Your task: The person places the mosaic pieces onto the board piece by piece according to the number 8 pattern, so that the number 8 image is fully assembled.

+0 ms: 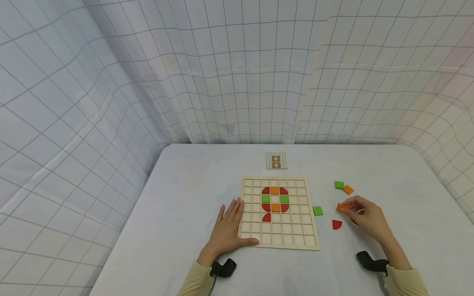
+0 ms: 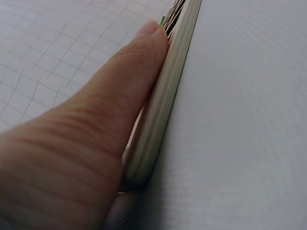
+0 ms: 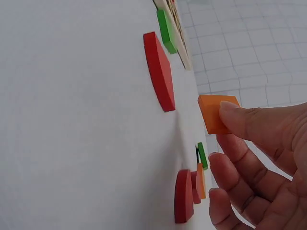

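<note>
A pale wooden grid board (image 1: 298,228) lies on the white table. On it, red quarter-round tiles with orange and green square tiles form a ring, and one more red quarter-round tile (image 1: 266,218) sits just below. My left hand (image 1: 226,234) lies against the board's lower left corner, fingers straight along the left side and thumb along the near edge. Right of the board, my right hand (image 1: 366,216) pinches an orange square tile (image 3: 211,117) between thumb and index finger, raised off the table in the right wrist view. A loose red quarter-round tile (image 1: 337,224) lies near that hand.
A green tile (image 1: 317,211) lies by the board's right edge. Farther back are another green tile (image 1: 339,185) and an orange one (image 1: 348,189). More red tiles (image 3: 183,196) show in the right wrist view. A small pattern card (image 1: 269,165) lies behind the board.
</note>
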Demonstrator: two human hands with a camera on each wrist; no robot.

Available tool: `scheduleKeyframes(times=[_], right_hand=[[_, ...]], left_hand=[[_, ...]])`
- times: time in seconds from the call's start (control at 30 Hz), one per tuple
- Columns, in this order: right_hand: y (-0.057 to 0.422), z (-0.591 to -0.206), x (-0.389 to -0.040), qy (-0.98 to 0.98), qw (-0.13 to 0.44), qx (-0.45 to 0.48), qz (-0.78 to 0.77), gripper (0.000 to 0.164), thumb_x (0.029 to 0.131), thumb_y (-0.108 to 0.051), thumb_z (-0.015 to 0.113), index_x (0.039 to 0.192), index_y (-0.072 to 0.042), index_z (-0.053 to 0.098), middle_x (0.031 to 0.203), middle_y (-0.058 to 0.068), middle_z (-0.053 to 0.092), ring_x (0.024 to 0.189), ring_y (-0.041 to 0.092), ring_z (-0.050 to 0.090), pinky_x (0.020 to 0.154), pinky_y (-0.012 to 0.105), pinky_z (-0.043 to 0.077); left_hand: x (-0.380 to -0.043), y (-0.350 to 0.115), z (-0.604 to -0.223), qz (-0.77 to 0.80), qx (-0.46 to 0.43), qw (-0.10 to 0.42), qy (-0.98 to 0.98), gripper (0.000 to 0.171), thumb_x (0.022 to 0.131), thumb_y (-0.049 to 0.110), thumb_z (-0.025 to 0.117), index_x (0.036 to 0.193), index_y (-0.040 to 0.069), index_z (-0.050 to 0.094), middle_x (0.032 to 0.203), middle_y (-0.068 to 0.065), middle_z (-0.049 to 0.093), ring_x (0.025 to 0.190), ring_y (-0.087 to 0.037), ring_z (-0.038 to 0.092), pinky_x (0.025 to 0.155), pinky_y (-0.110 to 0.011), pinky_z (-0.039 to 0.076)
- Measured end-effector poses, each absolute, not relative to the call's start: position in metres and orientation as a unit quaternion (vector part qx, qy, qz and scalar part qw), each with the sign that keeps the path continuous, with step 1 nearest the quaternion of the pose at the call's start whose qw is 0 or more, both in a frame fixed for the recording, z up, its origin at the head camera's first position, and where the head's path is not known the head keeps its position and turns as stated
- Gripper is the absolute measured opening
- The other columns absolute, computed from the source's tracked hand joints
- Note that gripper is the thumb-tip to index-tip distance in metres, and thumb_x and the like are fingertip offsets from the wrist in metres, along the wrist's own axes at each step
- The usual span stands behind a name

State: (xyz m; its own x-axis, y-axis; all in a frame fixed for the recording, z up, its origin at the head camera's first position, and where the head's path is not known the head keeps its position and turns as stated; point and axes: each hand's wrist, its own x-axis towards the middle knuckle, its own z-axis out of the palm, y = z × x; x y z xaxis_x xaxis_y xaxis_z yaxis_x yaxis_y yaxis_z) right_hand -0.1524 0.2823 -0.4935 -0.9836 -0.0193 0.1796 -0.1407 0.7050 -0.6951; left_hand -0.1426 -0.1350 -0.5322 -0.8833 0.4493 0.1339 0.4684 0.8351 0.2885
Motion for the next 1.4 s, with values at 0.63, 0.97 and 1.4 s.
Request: scheduleKeyframes(times=[0.63,0.97,1.4], right_hand=[[0.221,-0.48,-0.162,-0.903,0.022,0.108,0.416,0.013,0.081,-0.017,0.077,0.09,-0.012,0.07,0.079,-0.006,0.065,0.068,0.014,0.053,0.056,0.023,0.046],[0.181,-0.483,-0.171,-0.887,-0.013,0.143,0.439,0.012,0.079,-0.015,0.079,0.085,-0.011,0.069,0.075,-0.006,0.064,0.063,0.013,0.054,0.056,0.024,0.046],[0.151,-0.492,-0.179,-0.871,-0.066,0.178,0.453,0.012,0.08,-0.019,0.078,0.083,-0.012,0.07,0.075,-0.007,0.064,0.064,0.011,0.058,0.06,0.025,0.049]], left_hand=[[-0.141,-0.134,-0.53,-0.158,-0.239,0.028,-0.958,0.119,0.072,0.081,0.052,0.152,0.003,0.012,0.157,-0.01,0.01,0.143,-0.023,0.005,0.112,-0.047,0.0],[-0.142,-0.134,-0.53,-0.16,-0.238,0.023,-0.958,0.119,0.072,0.079,0.054,0.152,0.004,0.01,0.157,-0.01,0.01,0.144,-0.022,0.003,0.112,-0.046,-0.001],[-0.142,-0.134,-0.527,-0.155,-0.234,0.012,-0.96,0.118,0.072,0.077,0.057,0.152,0.004,0.01,0.157,-0.01,0.008,0.144,-0.021,0.002,0.113,-0.046,-0.001]])
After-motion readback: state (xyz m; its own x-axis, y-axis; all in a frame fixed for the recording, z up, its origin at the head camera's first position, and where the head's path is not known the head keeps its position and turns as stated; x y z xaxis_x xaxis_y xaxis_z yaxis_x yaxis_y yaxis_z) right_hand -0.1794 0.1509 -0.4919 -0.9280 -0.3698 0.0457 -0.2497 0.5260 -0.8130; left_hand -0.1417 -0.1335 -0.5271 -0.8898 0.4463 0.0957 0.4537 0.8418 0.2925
